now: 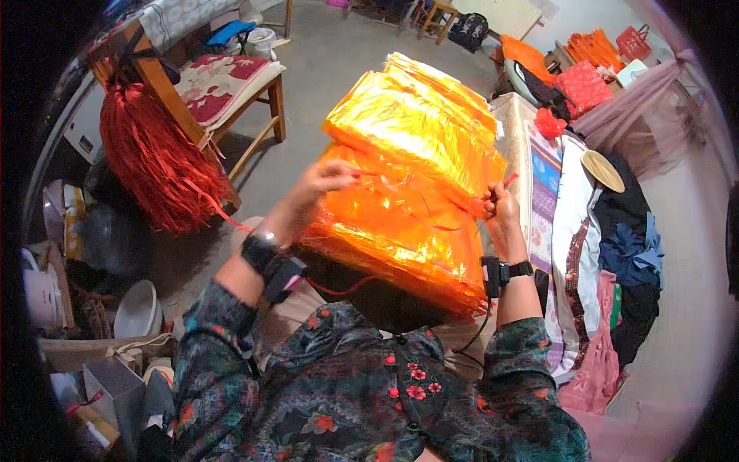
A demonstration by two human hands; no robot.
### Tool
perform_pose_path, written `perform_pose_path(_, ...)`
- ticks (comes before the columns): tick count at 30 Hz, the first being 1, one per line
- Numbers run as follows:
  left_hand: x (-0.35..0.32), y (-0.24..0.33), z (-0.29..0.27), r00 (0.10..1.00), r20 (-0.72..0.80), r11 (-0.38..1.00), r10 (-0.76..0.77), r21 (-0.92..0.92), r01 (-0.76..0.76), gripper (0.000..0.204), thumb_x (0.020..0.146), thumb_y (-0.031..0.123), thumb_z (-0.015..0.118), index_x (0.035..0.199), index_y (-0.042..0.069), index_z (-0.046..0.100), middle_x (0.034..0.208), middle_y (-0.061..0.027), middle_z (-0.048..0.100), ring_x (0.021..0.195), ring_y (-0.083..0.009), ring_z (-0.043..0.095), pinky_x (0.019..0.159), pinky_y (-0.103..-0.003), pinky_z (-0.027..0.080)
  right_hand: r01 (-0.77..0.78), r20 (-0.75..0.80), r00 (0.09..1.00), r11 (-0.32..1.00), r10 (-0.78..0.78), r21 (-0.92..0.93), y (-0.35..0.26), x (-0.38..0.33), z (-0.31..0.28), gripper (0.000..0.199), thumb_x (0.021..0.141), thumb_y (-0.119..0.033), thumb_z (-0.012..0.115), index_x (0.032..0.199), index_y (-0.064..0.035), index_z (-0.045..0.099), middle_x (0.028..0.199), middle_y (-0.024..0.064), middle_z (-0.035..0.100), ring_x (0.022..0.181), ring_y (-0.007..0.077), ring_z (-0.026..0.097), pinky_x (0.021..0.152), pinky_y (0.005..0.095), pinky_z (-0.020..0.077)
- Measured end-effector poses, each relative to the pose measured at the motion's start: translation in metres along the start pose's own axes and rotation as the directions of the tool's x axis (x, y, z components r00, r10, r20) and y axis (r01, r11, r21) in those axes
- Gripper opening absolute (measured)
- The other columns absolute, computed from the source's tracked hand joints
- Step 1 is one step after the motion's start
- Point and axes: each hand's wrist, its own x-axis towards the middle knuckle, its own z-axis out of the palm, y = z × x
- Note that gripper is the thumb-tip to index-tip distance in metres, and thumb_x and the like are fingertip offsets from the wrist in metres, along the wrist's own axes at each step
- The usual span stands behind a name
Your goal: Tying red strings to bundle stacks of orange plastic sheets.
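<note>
A thick stack of shiny orange plastic sheets or bags (416, 131) lies in front of me, its top layers loose and wrinkled. Over its left edge is my left hand (319, 189), thumb and fingers pinched together on what looks like a thin red plastic strip. At the stack's right edge my right hand (502, 212) is closed, with a short red strip end (510, 179) sticking out above the fingers. Between the hands, reddish strands lie across the orange plastic, hard to tell apart from it. A device is strapped to each wrist.
A large bunch of red plastic strips (158, 165) hangs from a wooden chair (265, 108) on the left; one strip trails toward my left forearm. On the right, a bed (543, 192) holds clothes and a round tan fan (603, 171). A white basin (138, 309) stands lower left.
</note>
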Motion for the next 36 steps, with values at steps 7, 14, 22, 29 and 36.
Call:
perform_pose_path(7,-0.090,0.082,-0.096,0.946,-0.099,0.698,0.309,-0.651,-0.297,0.016,0.088,0.014,0.050,0.076,0.005,0.044,0.062,-0.0009,0.027,0.054,-0.0133,0.033,0.058,-0.031,0.032,-0.312,0.369,0.890,0.947,0.267,0.069,0.050,-0.010,0.049,0.016,0.094,-0.020,0.043,0.094,-0.0073,0.054,0.085,0.0034,0.060,0.044,0.0052,0.028,0.038,0.0194,0.0220)
perform_pose_path(14,-0.043,0.022,-0.139,0.407,-0.852,0.940,0.329,0.335,-0.059,0.019,0.078,0.007,0.058,0.096,0.001,0.054,0.082,-0.0056,0.056,0.075,-0.0207,0.056,0.069,-0.034,0.045,-0.191,0.364,0.930,0.922,0.060,0.336,0.027,-0.036,0.072,0.016,0.082,-0.006,0.055,0.098,-0.0084,0.053,0.081,0.0052,0.060,0.045,0.0059,0.035,0.040,0.0190,0.0258)
perform_pose_path(22,0.000,-0.042,0.042,0.845,0.004,0.101,0.534,0.993,-0.069,0.019,0.075,0.024,0.065,0.079,0.005,0.062,0.080,-0.0125,0.056,0.077,-0.0290,0.055,0.073,-0.040,0.040,0.343,0.484,0.868,0.836,-0.108,-0.429,0.033,-0.044,0.069,0.011,0.080,-0.002,0.049,0.083,-0.0009,0.059,0.068,0.0069,0.059,0.053,0.0099,0.050,0.046,0.0243,0.0389)
perform_pose_path(29,0.025,-0.031,0.055,0.907,-0.034,0.112,0.420,0.994,-0.015,0.016,0.076,0.023,0.061,0.077,0.009,0.068,0.069,-0.0139,0.063,0.067,-0.0307,0.061,0.068,-0.043,0.044,0.487,0.382,0.861,0.327,-0.337,-0.810,0.032,-0.072,0.106,0.033,0.072,-0.034,0.066,0.080,-0.0025,0.063,0.069,0.0115,0.062,0.064,0.0229,0.060,0.059,0.0324,0.0474)
perform_pose_path(36,0.036,-0.034,0.056,0.909,-0.123,0.142,0.399,0.987,0.071,0.020,0.075,0.025,0.061,0.081,0.006,0.064,0.076,-0.0178,0.063,0.071,-0.0358,0.061,0.067,-0.046,0.046,0.404,0.357,0.843,0.035,-0.403,-0.914,0.039,-0.082,0.143,0.040,0.067,-0.044,0.068,0.082,-0.0070,0.063,0.080,0.0153,0.064,0.078,0.0307,0.062,0.067,0.0402,0.0481)
